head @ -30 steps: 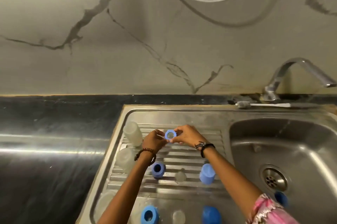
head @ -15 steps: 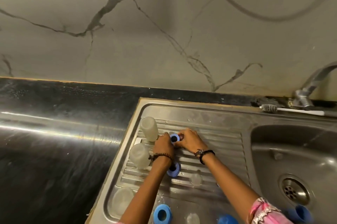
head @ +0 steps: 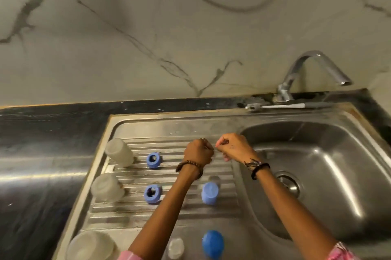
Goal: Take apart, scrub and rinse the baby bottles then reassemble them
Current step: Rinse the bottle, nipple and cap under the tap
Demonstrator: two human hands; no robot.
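Frosted plastic bottles (head: 119,152) stand mouth-down on the ribbed steel drainboard (head: 173,215) beside blue rings (head: 153,160); both hands (head: 198,152) (head: 233,147) curl, contents unclear.

Dim, warm indoor light is falling from above onto a steel sink (head: 317,175), throwing bright streaks of glare along the basin's curved wall and a long white gleam across the dark worktop (head: 42,175) at left. The tap (head: 313,69) is catching a sharp highlight. Soft shadows are lying under both forearms on the ribbed drainboard (head: 169,213). Wide-angle distortion is bending the worktop's edge and the wall's veining. Motion blur is smearing the left edge, and the whole frame is looking soft and grainy.
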